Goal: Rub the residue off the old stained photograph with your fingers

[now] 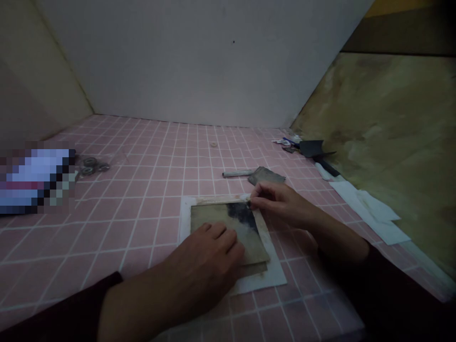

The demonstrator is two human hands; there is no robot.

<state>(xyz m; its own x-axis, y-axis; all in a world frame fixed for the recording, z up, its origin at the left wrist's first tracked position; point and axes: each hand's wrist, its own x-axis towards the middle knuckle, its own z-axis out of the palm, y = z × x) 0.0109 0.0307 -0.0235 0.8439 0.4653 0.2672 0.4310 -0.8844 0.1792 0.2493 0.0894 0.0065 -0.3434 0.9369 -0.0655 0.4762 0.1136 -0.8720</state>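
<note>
A thin grey-brown rectangular sheet [213, 213] with a dark patch at its far right corner lies on white paper [276, 278]. Part of another layer shows under its near edge. My left hand [212, 251] rests on the sheet, palm down, fingers bent but spread over it; the fingertips are partly hidden. At the sheet's far right corner, my right hand [272, 202] pinches thumb and finger together on something small and dark that I cannot make out. Just past that hand lie a grey piece like sandpaper [265, 175] and a thin grey stick [235, 174].
Pink tiled-pattern surface [160, 142] runs to a pale wall. Left: a lit screen [39, 175] and small rings in clear plastic [90, 165]. Right: a black tool [315, 149], small items, and white papers [374, 211] along a stained wall. A small round object [213, 144] lies farther back.
</note>
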